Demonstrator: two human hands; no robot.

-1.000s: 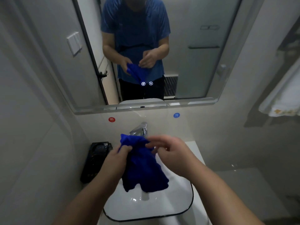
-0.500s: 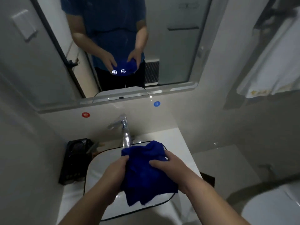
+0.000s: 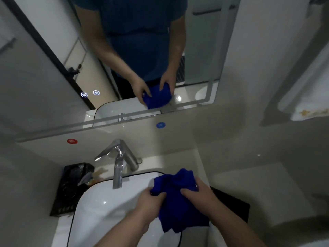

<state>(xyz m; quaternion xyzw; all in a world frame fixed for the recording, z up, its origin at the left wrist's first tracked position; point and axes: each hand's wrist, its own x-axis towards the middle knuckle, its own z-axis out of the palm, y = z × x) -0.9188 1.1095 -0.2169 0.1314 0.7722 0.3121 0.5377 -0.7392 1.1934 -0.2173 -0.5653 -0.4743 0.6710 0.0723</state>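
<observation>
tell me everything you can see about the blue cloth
The cloth is deep blue and looks soft, like towelling. It is bunched and creased, not spread flat. The left hand grips its left side and the right hand grips its right side, holding it over the right part of the white sink. Its lower end hangs loose below the hands. Whether it is wet cannot be told. The mirror reflects it.

- White counter (image 3: pixel 178 160), bearing white basin (image 3: pixel 106 209) at centre.
- Chrome faucet (image 3: pixel 118 163) at 12 o'clock.
- Black tray (image 3: pixel 69 189) at 9 o'clock.
- Dark flat item (image 3: pixel 235 209) at 3 o'clock.
</observation>
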